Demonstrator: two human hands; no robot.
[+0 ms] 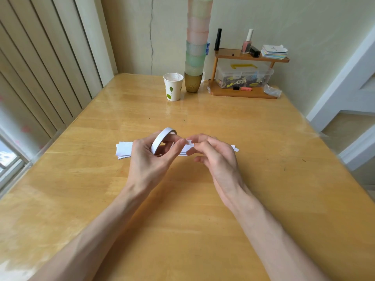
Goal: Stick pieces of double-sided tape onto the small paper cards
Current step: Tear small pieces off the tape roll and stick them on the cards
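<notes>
The left hand (148,157) holds a white tape roll (160,138) upright above the middle of the desk (182,209), with at least one finger passed through the ring and the thumb stretched toward the roll's loose end. The right hand (215,159) pinches that short tape end (189,142) between thumb and forefinger; its other fingers are loosely curled and hold nothing. The two hands nearly meet at the tape end. Beneath and behind them a low pile of white paper cards (123,150) lies flat on the desk, halfway between the left and right edges, showing on both sides of the hands. Whether the hands touch the cards cannot be told. Near the far edge stand a paper cup (173,86) printed with green leaves and, just beside it, a tall stack of plastic cups (197,37). At the far right corner a wooden shelf (243,94) carries a clear plastic box (243,76), a nail polish bottle (247,44) and a stack of coloured paper (274,51).
</notes>
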